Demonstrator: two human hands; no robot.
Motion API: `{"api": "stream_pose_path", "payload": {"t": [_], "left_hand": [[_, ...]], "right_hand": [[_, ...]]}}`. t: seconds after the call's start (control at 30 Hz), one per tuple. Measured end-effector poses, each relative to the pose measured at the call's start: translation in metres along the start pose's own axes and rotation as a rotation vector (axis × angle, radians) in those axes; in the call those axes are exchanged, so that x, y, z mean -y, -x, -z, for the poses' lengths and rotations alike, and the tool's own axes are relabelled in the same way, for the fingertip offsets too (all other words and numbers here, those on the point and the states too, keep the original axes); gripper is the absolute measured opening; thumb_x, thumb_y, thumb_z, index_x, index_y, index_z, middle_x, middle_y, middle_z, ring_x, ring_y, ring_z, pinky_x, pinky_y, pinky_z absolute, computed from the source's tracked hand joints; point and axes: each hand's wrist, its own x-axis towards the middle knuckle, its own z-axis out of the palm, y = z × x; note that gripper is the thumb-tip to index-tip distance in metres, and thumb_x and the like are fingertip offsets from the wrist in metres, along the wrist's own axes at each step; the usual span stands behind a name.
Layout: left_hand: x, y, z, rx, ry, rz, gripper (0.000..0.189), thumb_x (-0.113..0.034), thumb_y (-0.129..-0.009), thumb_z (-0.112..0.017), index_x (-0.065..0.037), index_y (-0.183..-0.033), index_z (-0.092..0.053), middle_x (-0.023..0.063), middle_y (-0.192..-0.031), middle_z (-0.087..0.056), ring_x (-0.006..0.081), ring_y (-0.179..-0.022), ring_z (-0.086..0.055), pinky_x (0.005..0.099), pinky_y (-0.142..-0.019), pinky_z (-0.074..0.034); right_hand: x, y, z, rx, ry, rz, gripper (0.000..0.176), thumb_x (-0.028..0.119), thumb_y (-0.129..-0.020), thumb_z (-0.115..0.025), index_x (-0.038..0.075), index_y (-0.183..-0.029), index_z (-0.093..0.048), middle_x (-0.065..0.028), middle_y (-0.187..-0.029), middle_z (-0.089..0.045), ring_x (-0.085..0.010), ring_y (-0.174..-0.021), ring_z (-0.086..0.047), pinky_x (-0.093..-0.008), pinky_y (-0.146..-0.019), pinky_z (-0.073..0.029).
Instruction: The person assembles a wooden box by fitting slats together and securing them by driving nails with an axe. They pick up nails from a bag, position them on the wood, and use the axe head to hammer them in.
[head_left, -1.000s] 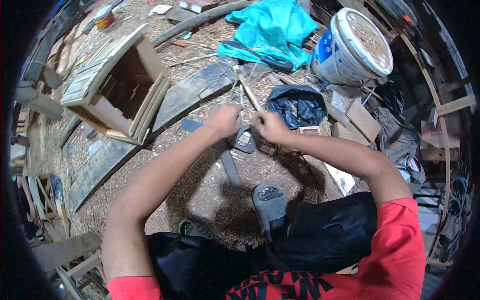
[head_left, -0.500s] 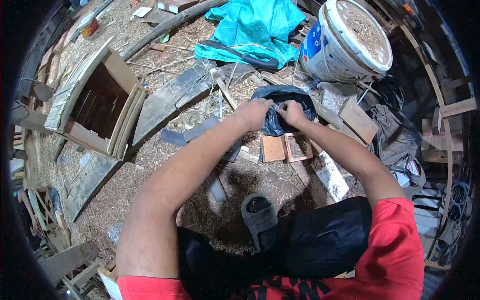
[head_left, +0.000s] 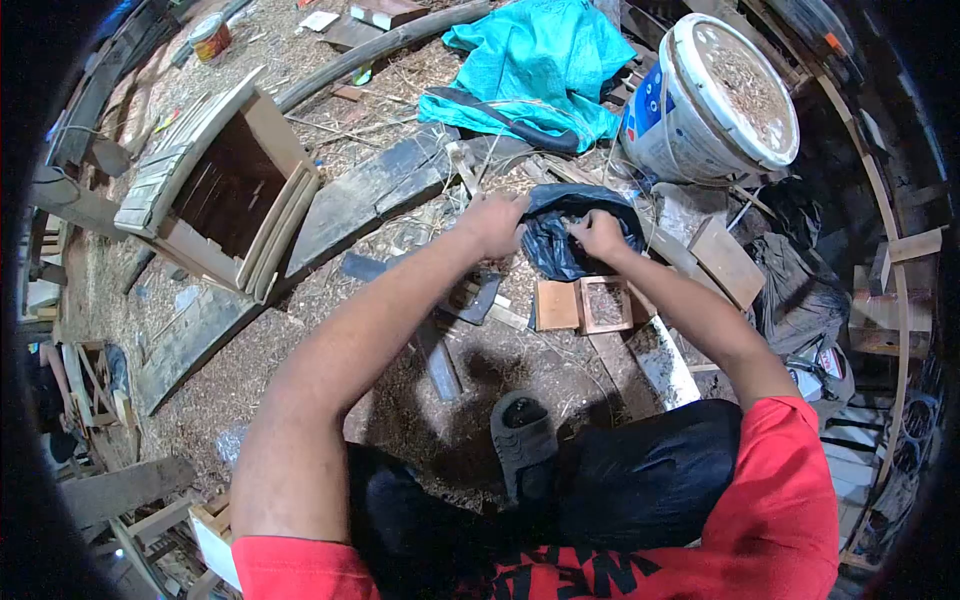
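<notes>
A black plastic bag (head_left: 570,255) stands open on the ground, its rim rolled outward. At the bag's left rim is my left hand (head_left: 492,224), its fingers curled toward the edge; whether they grip it is unclear. My right hand (head_left: 600,238) is over the bag's opening with its fingertips pinched together; anything between them is too small to name. Just below the bag, a small wooden block (head_left: 557,305) sits beside a small open wooden box (head_left: 606,280) with dark bits inside.
A wooden crate (head_left: 165,238) lies at the left near a long plank (head_left: 350,205). Beyond the bag are a teal sheet (head_left: 545,60) and a white bucket (head_left: 680,125) topped with shavings. A board (head_left: 727,262) leans at the right.
My hands have moved apart. The left has shifted to the bag's left rim, while the right remains over the opening. The view has shifted slightly, and more of the bag's inside shows.
</notes>
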Motion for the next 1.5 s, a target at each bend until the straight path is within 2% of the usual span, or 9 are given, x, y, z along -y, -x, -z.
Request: {"api": "stream_pose_path", "payload": {"t": [0.1,0.33,0.47,0.7,0.8,0.9,1.0,1.27,1.5], "left_hand": [[0.010,0.026,0.020,-0.101,0.120,-0.053,0.053,-0.025,-0.089,-0.063,-0.004,-0.136,-0.050,0.0220,-0.131,-0.058,0.0385,-0.122,-0.055,0.0504,-0.103,-0.043],[0.055,0.097,0.101,-0.504,0.202,-0.020,0.036,-0.022,-0.087,-0.064,-0.002,-0.117,-0.064,0.0216,-0.108,-0.067,0.0388,-0.107,-0.062,0.0472,-0.096,-0.047],[0.074,0.137,0.153,-0.576,0.064,0.051,0.039,-0.022,-0.090,-0.064,-0.004,-0.124,-0.060,0.0198,-0.118,-0.065,0.0364,-0.115,-0.060,0.0445,-0.101,-0.045],[0.098,0.246,0.231,-0.850,-0.746,0.547,0.075,-0.046,-0.083,-0.072,0.001,-0.136,-0.047,0.0214,-0.145,-0.042,0.0385,-0.138,-0.036,0.0599,-0.111,-0.027],[0.130,0.294,0.241,-1.161,-0.512,0.617,0.088,-0.051,-0.080,-0.076,0.010,-0.134,-0.041,0.0284,-0.137,-0.043,0.0393,-0.131,-0.041,0.0517,-0.110,-0.031],[0.164,0.322,0.231,-1.482,0.301,0.904,0.084,-0.053,-0.086,-0.071,0.012,-0.132,-0.043,0.0272,-0.130,-0.051,0.0365,-0.125,-0.048,0.0419,-0.103,-0.039],[0.181,0.332,0.237,-1.421,1.275,0.807,0.082,-0.051,-0.088,-0.070,0.015,-0.129,-0.046,0.0287,-0.127,-0.057,0.0328,-0.116,-0.057,0.0413,-0.098,-0.043],[0.242,0.281,0.221,-1.535,1.046,0.853,0.053,-0.021,-0.086,-0.068,0.006,-0.129,-0.052,0.0215,-0.121,-0.059,0.0288,-0.105,-0.060,0.0487,-0.085,-0.049],[0.234,0.338,0.280,-1.495,1.568,0.855,0.033,-0.014,-0.082,-0.060,0.001,-0.111,-0.056,0.0200,-0.107,-0.061,0.0332,-0.095,-0.062,0.0527,-0.087,-0.050]], "right_hand": [[0.014,-0.010,0.034,0.359,-0.243,-0.200,0.022,0.017,-0.081,-0.071,0.000,-0.069,-0.066,-0.0130,-0.070,-0.070,-0.0196,-0.064,-0.070,-0.0346,-0.060,-0.055],[0.138,-0.012,0.082,0.117,-1.042,-0.155,0.010,0.005,-0.085,-0.070,-0.005,-0.085,-0.069,-0.0100,-0.078,-0.068,-0.0155,-0.066,-0.066,-0.0280,-0.059,-0.053],[0.250,-0.034,0.059,0.232,-0.981,0.062,0.027,0.010,-0.089,-0.072,-0.008,-0.108,-0.066,-0.0100,-0.082,-0.068,-0.0158,-0.069,-0.065,-0.0289,-0.061,-0.053],[0.419,-0.116,-0.006,-0.051,-0.560,0.502,0.030,0.026,-0.090,-0.069,-0.002,-0.099,-0.067,-0.0154,-0.084,-0.070,-0.0267,-0.077,-0.068,-0.0406,-0.072,-0.053],[0.482,-0.110,-0.004,-0.187,-0.424,0.493,0.028,0.025,-0.090,-0.063,-0.001,-0.102,-0.064,-0.0244,-0.098,-0.069,-0.0368,-0.096,-0.066,-0.0441,-0.085,-0.050],[0.515,-0.148,-0.043,-0.157,-0.508,0.474,0.028,0.022,-0.090,-0.059,-0.002,-0.106,-0.062,-0.0263,-0.104,-0.067,-0.0373,-0.101,-0.065,-0.0443,-0.088,-0.049],[0.529,-0.166,-0.072,-0.123,-0.565,0.424,0.032,0.024,-0.091,-0.059,-0.005,-0.105,-0.062,-0.0251,-0.102,-0.068,-0.0341,-0.101,-0.066,-0.0428,-0.088,-0.050],[0.533,-0.204,-0.140,-0.131,-0.908,0.315,0.037,0.029,-0.092,-0.064,-0.003,-0.109,-0.064,-0.0214,-0.104,-0.069,-0.0284,-0.098,-0.065,-0.0375,-0.088,-0.049],[0.530,-0.138,-0.092,0.035,-1.092,0.325,0.037,0.030,-0.100,-0.059,-0.004,-0.113,-0.059,-0.0118,-0.099,-0.066,-0.0196,-0.090,-0.061,-0.0343,-0.085,-0.048]]}}
